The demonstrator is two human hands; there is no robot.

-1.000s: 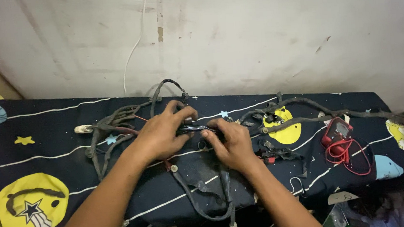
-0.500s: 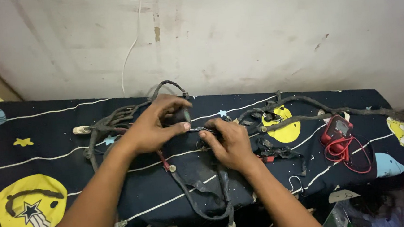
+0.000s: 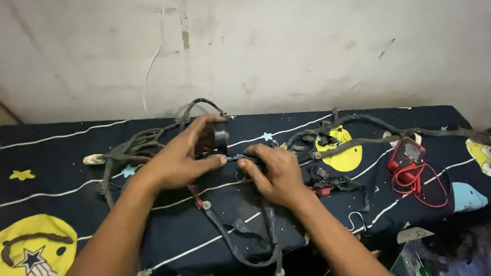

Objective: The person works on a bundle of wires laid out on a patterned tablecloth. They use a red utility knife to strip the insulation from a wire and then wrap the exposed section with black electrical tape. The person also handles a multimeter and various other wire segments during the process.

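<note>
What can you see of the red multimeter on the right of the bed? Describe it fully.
The red multimeter lies flat on the dark patterned bedsheet, right of both hands, untouched. It has a red casing, seemingly plastic, with a darker face. Thin red leads coil loosely below it on the sheet. A branch of the black wiring harness runs just behind it. Finer detail is too small to tell.

Both forearms are bare from the lower edge of the view up to the wrists; no sleeve, cuff or glove shows on either. The left hand (image 3: pixel 183 155) wears no ring, watch or band that can be seen, and neither does the right hand (image 3: pixel 277 173). The fingers are uncovered, with short nails, though the nails are too small to tell in detail. No marks or bandages show on the arms.
</note>
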